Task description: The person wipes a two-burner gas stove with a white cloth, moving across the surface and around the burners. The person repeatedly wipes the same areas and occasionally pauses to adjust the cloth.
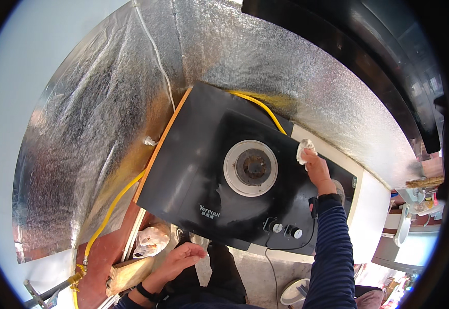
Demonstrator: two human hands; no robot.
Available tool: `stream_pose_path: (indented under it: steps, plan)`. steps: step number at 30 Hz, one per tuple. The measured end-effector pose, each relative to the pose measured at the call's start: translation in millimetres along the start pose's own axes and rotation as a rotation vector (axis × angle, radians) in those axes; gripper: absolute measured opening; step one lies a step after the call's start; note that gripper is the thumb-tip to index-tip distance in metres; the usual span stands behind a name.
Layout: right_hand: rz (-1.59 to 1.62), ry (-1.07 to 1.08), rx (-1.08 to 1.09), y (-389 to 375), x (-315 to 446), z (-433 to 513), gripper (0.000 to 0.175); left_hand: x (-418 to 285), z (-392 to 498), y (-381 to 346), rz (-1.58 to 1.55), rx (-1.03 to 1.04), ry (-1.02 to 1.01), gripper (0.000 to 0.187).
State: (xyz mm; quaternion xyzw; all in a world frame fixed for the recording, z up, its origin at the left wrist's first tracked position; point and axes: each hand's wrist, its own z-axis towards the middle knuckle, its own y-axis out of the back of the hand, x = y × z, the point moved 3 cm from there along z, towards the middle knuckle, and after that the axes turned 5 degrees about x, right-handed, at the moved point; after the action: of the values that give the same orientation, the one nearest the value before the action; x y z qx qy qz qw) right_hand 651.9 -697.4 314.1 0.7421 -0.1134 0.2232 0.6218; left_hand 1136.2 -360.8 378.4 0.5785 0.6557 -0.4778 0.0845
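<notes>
My right hand [318, 172] grips a crumpled white cloth [305, 150] at the back edge of a black gas cooktop [178, 154]. My right arm reaches across the cooktop and partly covers a second round burner [339, 189]. Left of the cloth is the main burner, with a pale ring [230, 168] around a dark, stained burner head [253, 167]. The surface around it has a wet-looking sheen. Two control knobs [285, 229] sit near the front edge. My left hand [184, 258] hangs before the cooktop, fingers loosely curled, holding nothing visible.
Silver foil [112, 116] lines the walls. A yellow gas hose [112, 204] runs left to a pipe valve [78, 275]; another yellow hose [263, 106] lies behind. A thin black cable [312, 235] crosses the front right. Below are a plastic bag [153, 241] and a white basin [294, 291].
</notes>
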Motion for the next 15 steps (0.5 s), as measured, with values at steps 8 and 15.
stream_pose_path:
  steps: [8, 15]
  plan:
    - [-0.191, -0.184, -0.088, -44, 36, 3, 0.038, 5, -10, 2, 0.022, 0.107, -0.006, 0.036]
    - [-0.170, -0.113, -0.032, -58, 95, -49, 0.042, -5, -23, 19, 0.033, 0.170, -0.034, 0.037]
